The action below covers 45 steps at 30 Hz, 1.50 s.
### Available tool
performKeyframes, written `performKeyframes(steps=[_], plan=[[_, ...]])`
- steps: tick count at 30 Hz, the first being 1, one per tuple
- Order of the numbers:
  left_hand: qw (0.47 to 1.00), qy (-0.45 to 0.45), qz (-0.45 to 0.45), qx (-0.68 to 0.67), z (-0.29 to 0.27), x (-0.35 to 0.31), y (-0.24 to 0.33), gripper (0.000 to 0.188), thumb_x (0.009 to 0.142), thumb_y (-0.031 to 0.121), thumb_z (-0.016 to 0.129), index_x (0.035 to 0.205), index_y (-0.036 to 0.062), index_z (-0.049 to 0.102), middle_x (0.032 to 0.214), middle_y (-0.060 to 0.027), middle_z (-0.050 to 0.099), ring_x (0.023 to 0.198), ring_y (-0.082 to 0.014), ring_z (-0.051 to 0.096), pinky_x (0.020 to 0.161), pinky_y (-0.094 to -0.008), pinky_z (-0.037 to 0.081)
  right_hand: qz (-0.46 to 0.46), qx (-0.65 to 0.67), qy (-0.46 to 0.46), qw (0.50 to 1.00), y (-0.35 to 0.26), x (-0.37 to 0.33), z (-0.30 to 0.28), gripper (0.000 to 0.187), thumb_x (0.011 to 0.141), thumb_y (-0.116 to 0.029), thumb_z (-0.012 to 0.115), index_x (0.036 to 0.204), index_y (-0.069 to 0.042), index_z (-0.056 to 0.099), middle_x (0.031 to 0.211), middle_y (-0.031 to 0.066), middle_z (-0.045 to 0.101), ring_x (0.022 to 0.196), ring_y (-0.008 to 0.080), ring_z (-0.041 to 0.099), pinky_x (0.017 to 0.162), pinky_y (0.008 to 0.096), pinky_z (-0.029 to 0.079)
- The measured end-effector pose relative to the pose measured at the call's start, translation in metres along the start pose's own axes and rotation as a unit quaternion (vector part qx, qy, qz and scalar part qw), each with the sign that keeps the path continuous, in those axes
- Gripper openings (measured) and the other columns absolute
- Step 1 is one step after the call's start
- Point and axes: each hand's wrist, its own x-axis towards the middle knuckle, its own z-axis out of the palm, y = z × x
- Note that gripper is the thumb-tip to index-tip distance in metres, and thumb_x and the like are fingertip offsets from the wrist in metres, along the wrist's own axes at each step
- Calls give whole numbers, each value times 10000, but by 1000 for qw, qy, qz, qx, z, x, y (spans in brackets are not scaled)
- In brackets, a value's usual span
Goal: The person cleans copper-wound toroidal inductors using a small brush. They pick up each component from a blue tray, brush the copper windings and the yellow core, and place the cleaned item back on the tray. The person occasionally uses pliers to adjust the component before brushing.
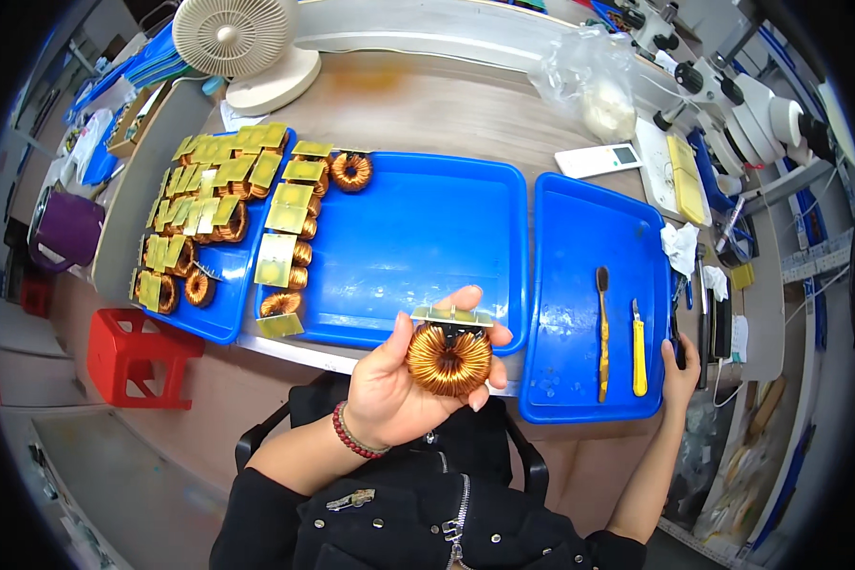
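My left hand (pixel 389 385) holds a toroidal coil (pixel 448 359) wound in copper wire, with a small yellowish-green board on its upper side. The coil sits upright in the fingers, above the front edge of the middle blue tray (pixel 418 247). At the outer right edge of the right blue tray (pixel 570 313), the fingers of my right hand (pixel 681 375) are bent around a slim dark tool (pixel 675 318); its kind is unclear. A yellow-handled craft knife (pixel 639 351) and a brush (pixel 603 332) lie inside that tray, left of the hand.
Several finished-looking coils with boards (pixel 199 190) fill the left blue tray (pixel 223 323). More line the middle tray's left side, one coil (pixel 351 171) at its back. A fan (pixel 233 38), a plastic bag (pixel 594 85), a white handheld device (pixel 598 161) and a microscope (pixel 731 104) stand or lie behind.
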Motion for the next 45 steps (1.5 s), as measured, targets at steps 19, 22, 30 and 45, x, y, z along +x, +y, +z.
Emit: performKeyframes(steps=[19,22,30,45], plan=[[998,24,35,52,-1,-22,0,551,936,417,288,1380,102,199,1320,-220,345,1208,-270,386,1029,-393,288,-48,151,-130,979,-156,-34,13,166,879,-87,465,948,27,564,702,146,567,618,283,545,577,322,429],[986,92,41,131,5,-30,-4,512,929,419,340,1369,165,276,1299,-179,370,1187,-276,387,1016,-388,297,-162,209,-128,956,-188,-61,-14,143,855,-92,518,935,5,587,700,112,557,596,254,532,556,316,427],[981,150,-8,124,-10,-66,-20,531,944,412,274,1388,124,222,1285,-152,369,1184,-258,392,1006,-405,322,-206,44,-106,972,-225,-115,4,163,730,-109,674,881,-71,626,647,68,528,502,198,517,429,313,392],[974,132,80,166,-11,-99,6,540,933,442,297,1380,145,239,1274,-169,360,1174,-256,390,982,-413,355,-305,276,-534,739,-261,-158,-13,170,705,-94,706,872,-90,674,885,50,536,497,131,516,427,241,409]])
